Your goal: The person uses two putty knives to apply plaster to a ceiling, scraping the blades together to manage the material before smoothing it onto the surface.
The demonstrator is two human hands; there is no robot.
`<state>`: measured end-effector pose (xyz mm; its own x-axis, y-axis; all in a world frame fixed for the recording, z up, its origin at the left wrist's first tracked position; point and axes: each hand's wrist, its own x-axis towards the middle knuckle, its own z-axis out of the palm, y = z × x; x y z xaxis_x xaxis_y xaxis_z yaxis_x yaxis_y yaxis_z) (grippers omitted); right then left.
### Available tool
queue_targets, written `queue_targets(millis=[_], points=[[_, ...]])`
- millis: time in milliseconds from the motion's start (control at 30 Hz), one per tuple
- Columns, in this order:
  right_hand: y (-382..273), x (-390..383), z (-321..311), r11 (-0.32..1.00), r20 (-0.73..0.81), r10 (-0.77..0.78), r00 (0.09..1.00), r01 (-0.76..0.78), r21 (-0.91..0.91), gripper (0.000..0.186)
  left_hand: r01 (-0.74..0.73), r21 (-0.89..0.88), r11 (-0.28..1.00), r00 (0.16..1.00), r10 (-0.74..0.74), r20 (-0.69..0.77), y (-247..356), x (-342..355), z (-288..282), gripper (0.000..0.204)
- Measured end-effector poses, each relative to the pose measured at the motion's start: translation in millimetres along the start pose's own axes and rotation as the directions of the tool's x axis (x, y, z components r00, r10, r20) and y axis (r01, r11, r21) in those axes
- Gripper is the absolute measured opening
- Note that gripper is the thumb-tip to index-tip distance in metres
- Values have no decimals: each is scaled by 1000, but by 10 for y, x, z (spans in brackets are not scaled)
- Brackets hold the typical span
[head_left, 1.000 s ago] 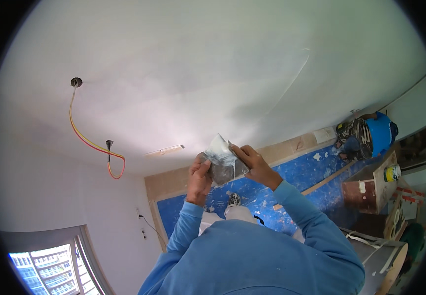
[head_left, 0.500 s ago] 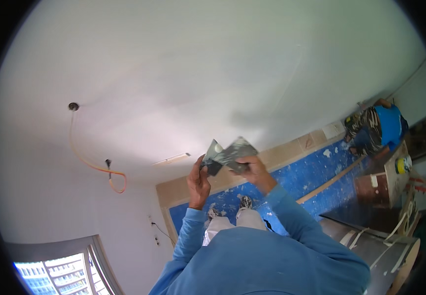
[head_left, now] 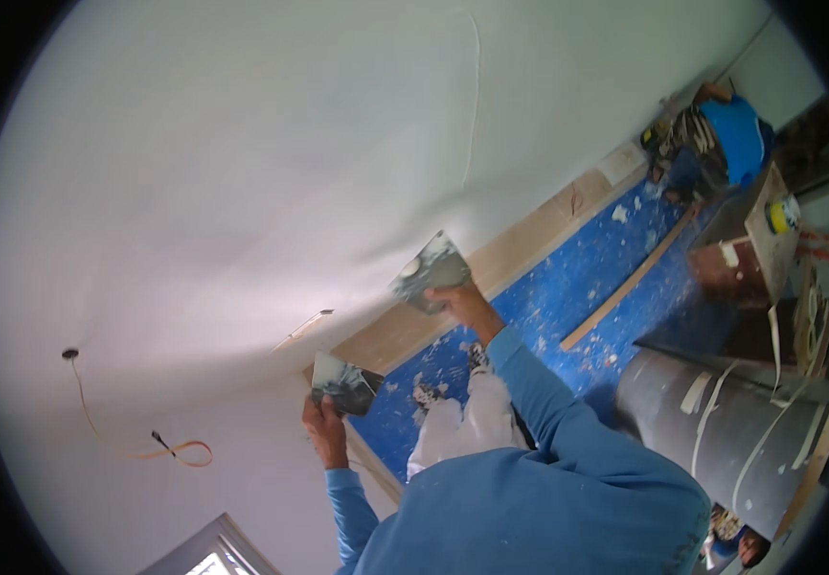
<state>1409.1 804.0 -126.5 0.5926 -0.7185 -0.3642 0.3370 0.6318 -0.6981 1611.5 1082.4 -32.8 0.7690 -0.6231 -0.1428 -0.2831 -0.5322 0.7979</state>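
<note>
At centre, a flat, white-smeared grey metal plate point(head_left: 446, 262) is pinched in our right hand point(head_left: 465, 307); lower left of centre, a dark, glossy, angular metal plate point(head_left: 347, 387) is pinched in our left hand point(head_left: 326, 427).

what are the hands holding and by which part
The left hand holds a flat plate by its lower-left corner; the right hand holds a second plate by its lower-right edge.

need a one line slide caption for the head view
Left hand holding a flat grey blade, right hand a second blade, over a white-spattered blue floor.
</note>
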Motion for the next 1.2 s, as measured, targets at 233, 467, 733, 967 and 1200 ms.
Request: queue_targets(millis=[233,467,733,967,1200], points=[[777,1062,-955,718,-342,-561,754,238,-654,31,258,-513,819,961,-273,47,-366,-398,164,22],[774,1881,-614,420,-336,-897,286,317,-850,42,326,-385,864,942,-331,54,-475,-587,105,21],[1420,1231,-523,910,-380,-346,858,208,-359,25,294,-405,866,943,-331,-25,-331,-577,212,19],[1079,1737,-1622,950,-520,109,847,64,305,19,311,-429,848,940,-342,7,-368,-546,293,20],[842,1995,-1599,857,-436,63,898,176,485,30,340,-435,834,922,-386,-17,-471,-682,305,22]])
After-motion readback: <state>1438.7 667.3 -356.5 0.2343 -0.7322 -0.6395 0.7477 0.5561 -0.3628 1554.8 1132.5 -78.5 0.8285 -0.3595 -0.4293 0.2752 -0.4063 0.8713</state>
